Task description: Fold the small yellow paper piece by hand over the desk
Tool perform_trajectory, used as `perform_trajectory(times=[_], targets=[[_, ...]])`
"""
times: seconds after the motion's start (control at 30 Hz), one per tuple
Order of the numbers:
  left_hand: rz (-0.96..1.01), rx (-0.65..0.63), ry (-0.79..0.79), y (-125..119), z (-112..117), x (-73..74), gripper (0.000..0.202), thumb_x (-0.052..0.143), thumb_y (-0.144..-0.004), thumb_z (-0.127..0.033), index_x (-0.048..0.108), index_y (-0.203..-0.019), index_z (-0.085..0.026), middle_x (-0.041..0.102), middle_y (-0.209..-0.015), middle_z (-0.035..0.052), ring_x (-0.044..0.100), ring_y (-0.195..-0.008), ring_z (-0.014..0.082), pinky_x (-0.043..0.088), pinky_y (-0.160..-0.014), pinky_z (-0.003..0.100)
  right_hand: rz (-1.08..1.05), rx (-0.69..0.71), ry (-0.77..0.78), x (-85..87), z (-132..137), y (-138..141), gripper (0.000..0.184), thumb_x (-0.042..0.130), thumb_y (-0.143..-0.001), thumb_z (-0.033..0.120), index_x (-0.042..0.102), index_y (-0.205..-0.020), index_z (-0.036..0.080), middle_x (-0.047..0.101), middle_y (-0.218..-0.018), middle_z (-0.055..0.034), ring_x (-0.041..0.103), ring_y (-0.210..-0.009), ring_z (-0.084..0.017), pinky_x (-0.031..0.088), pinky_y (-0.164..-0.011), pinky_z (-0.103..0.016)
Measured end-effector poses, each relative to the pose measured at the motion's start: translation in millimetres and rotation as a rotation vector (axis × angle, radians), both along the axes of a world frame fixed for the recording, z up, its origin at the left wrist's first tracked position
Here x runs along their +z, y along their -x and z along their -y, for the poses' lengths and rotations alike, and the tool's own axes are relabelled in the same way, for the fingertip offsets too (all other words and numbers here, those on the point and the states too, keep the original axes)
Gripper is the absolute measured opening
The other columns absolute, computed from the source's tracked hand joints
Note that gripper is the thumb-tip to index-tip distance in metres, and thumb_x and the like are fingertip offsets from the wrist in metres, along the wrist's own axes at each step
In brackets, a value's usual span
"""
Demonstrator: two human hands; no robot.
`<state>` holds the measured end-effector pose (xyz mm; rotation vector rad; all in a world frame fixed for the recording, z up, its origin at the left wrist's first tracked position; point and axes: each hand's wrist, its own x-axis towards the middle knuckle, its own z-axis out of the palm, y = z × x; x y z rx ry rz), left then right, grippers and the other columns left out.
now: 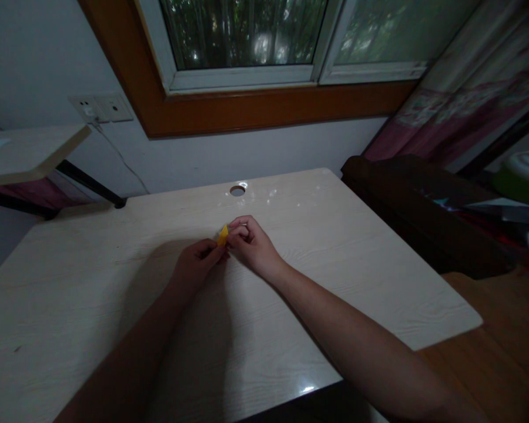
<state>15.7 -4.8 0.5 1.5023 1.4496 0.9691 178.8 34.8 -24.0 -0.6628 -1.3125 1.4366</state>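
Note:
Between my two hands is a small yellow folded piece (223, 235), which looks like folded paper with a pointed upper end. My left hand (197, 259) pinches its lower left part between thumb and fingers. From the other side, my right hand (252, 242) grips its right edge with thumb and curled fingers. Both hands are just above the pale wood-grain desk (264, 317), close together near its middle. My fingers cover part of the yellow piece, so its full shape is hidden.
A round cable hole (237, 191) is near the desk's back edge. At the left stands a raised shelf (35, 154) on black legs, with a wall socket (100, 109) and cord behind. A window (247, 35) is ahead; dark furniture (423, 211) stands right of the desk.

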Motion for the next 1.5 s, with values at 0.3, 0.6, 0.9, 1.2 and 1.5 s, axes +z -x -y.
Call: perform_trajectory(times=[0.3,0.6,0.9,1.2,1.5], targets=[[-0.016,0.001,0.008,-0.2,1.5,3.6,0.031,0.061,-0.081,-0.047,0.070,-0.074,-0.018,0.073,-0.074,0.0031,0.066,-0.072,0.0177,0.048,-0.069,0.025,-0.010,-0.024,0.013,-0.5,-1.4,0.1,0.024,0.063,-0.084,0.030,0.053,-0.105,0.025,0.063,-0.074,0.0044,0.059,-0.069,-0.012,0.045,-0.068,-0.026],[0.005,-0.025,0.021,1.3,0.0,0.6,0.033,0.060,-0.083,-0.048,0.071,-0.074,-0.018,0.074,-0.075,0.0039,0.067,-0.073,0.0184,0.049,-0.071,0.026,-0.020,0.013,0.051,-1.2,-1.7,1.7,0.044,0.076,-0.074,0.030,0.053,-0.111,0.026,0.063,-0.078,0.0047,0.058,-0.065,-0.011,0.045,-0.062,-0.024],[0.029,-0.055,0.043,-1.1,0.7,4.0,0.032,0.061,-0.082,-0.047,0.072,-0.074,-0.018,0.074,-0.075,0.0044,0.067,-0.072,0.0178,0.049,-0.070,0.026,-0.028,-0.037,0.061,-1.4,-3.1,1.5,0.043,0.077,-0.072,0.030,0.054,-0.108,0.025,0.060,-0.071,0.0062,0.054,-0.059,-0.010,0.041,-0.056,-0.023],[0.035,-0.071,0.051,0.4,0.5,2.3,0.031,0.060,-0.083,-0.045,0.072,-0.075,-0.018,0.073,-0.074,0.0041,0.067,-0.071,0.0173,0.049,-0.070,0.026,-0.017,-0.091,0.070,-0.9,-1.6,2.9,0.041,0.076,-0.073,0.029,0.053,-0.107,0.025,0.060,-0.070,0.0070,0.053,-0.057,-0.009,0.039,-0.054,-0.021],[0.041,-0.060,0.053,0.5,-0.5,-0.8,0.029,0.061,-0.082,-0.043,0.069,-0.074,-0.017,0.071,-0.072,0.0033,0.065,-0.068,0.0167,0.049,-0.067,0.025,-0.041,-0.167,0.066,2.3,-3.8,1.8,0.039,0.075,-0.072,0.027,0.053,-0.105,0.025,0.062,-0.069,0.0075,0.055,-0.058,-0.010,0.042,-0.059,-0.023]])
